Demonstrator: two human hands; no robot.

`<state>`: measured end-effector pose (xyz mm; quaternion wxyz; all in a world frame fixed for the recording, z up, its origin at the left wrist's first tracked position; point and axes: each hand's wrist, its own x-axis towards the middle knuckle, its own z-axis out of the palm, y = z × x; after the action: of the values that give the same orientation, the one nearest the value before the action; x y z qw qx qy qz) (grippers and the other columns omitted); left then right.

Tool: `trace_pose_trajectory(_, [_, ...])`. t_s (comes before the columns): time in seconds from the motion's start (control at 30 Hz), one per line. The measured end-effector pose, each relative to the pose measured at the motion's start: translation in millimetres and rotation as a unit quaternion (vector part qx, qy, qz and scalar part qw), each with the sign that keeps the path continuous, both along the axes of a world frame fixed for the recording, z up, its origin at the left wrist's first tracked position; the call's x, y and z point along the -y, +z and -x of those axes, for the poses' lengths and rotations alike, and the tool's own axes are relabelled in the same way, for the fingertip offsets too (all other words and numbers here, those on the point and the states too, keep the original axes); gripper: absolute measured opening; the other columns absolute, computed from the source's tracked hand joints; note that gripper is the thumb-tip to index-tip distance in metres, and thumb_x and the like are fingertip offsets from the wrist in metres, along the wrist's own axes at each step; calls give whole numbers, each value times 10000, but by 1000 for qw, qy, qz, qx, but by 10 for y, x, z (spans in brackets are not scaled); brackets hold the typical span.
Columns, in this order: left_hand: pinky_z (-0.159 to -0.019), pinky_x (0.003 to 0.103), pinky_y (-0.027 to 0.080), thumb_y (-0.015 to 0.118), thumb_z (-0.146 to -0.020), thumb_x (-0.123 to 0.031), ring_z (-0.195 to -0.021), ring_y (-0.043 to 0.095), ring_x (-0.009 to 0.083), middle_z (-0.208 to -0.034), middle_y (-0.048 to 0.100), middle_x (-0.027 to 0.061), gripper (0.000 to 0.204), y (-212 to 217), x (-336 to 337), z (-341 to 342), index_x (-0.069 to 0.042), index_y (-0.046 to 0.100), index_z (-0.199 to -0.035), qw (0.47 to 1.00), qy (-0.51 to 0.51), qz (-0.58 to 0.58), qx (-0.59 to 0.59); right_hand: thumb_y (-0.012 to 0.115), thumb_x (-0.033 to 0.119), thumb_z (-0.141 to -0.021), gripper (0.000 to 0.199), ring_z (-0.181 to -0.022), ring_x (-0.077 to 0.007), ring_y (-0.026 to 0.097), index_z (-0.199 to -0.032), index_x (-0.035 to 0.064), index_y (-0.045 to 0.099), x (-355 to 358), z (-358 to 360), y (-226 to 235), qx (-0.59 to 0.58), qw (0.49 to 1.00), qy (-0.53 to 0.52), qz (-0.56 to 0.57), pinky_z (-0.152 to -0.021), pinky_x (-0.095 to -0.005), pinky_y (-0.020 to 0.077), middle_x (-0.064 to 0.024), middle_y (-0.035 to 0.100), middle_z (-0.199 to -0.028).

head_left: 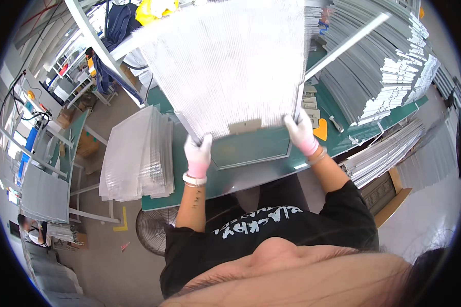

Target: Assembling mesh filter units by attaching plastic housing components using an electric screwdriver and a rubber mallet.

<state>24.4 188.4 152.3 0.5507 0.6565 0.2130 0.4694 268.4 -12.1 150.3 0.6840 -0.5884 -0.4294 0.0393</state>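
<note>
A large silver mesh filter panel (230,66) with a metal frame is held up, tilted over the green workbench (251,169). My left hand (197,152), in a white and pink glove, grips its near left corner. My right hand (301,132), gloved the same way, grips its near right corner. A small metal latch plate (245,126) sits on the panel's near edge between my hands. A loose metal frame strip (347,45) lies against the panel's right side.
A stack of mesh sheets (137,153) lies at the bench's left end. Piles of metal frame strips (389,77) fill the right side. An orange scraper (321,130) lies near my right hand. A floor fan (152,229) stands below the bench.
</note>
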Motion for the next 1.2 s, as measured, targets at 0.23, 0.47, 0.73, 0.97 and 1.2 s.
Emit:
trace_pose_trajectory(0.23, [-825,248,500,652,-877,-29,-945,609,90,-1094,667,50,337,120,-61,221,32,588,-1203,988,-137,-54,-43,612,73,-895,377,-1010,-170,617,-1251,-39,557,197,-59,82,39,996,64,-57,-933,-307,476,-94,661,-1117])
trace_pose_trajectory(0.47, [-723,207,447,567,-917,47,-822,547,42,-1052,642,14,295,762,-257,-20,34,562,-1211,987,-72,-100,107,550,25,-961,330,-1079,-107,584,-1283,-40,529,85,-48,748,-89,989,106,-53,-959,-275,447,-60,645,-1193])
trace_pose_trajectory(0.73, [-658,211,403,694,-914,-137,-752,498,44,-896,585,-31,274,-65,-5,69,7,581,-1119,995,-46,-8,83,613,190,-966,345,-998,-118,578,-1217,-39,555,94,7,-169,-14,1000,12,16,-911,-296,460,-52,644,-1118])
trace_pose_trajectory(0.97, [-799,252,488,713,-895,-88,-892,581,106,-1052,637,37,265,494,-131,250,7,593,-1112,988,-153,-5,34,602,128,-939,269,-980,-128,596,-1164,-18,592,179,-44,389,-97,988,109,-54,-900,-297,468,-47,645,-1078])
trace_pose_trajectory(1.2, [-759,336,449,574,-955,-99,-815,550,205,-902,597,132,91,740,4,170,-19,532,-956,969,-87,-181,143,523,24,-921,110,-860,-170,630,-990,-14,599,112,-102,910,21,985,148,-91,-820,-302,501,-122,667,-940])
